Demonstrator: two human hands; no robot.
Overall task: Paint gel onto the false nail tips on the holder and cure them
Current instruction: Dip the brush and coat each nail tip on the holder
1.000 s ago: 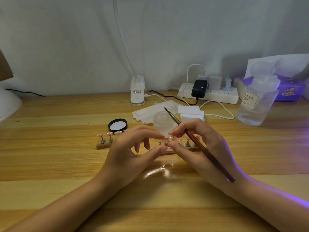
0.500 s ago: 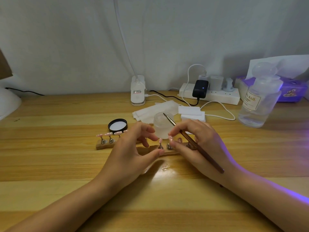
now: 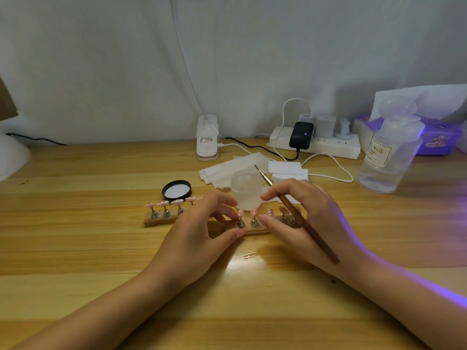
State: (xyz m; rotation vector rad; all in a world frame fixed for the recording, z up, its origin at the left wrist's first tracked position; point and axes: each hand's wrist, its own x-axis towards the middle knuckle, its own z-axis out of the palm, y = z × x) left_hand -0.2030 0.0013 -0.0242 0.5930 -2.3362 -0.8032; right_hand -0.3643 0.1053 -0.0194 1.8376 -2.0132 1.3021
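Observation:
A wooden holder (image 3: 255,231) lies across the table with several pink nail tips on metal stands. My left hand (image 3: 197,236) curls over its middle, its thumb at the front edge and a fingertip beside one nail tip stand (image 3: 240,221), pinching it. My right hand (image 3: 305,213) hovers over the holder's right half and holds a brown-handled brush (image 3: 316,238), whose metal tip points up and back. Its thumb lies next to the neighbouring stand. A frosted gel jar (image 3: 246,190) stands open just behind the holder, with its black lid (image 3: 177,190) to the left.
White wipes (image 3: 227,170) and pads (image 3: 285,168) lie behind the jar. A power strip (image 3: 328,147), a lamp clip (image 3: 207,137), a clear bottle (image 3: 389,157) and a purple tissue box (image 3: 434,137) line the back. A clear smear (image 3: 250,253) marks the table in front.
A second ago both hands pinched one stand above the holder. The stand has come down onto the holder, and my right fingers have drawn slightly apart from it.

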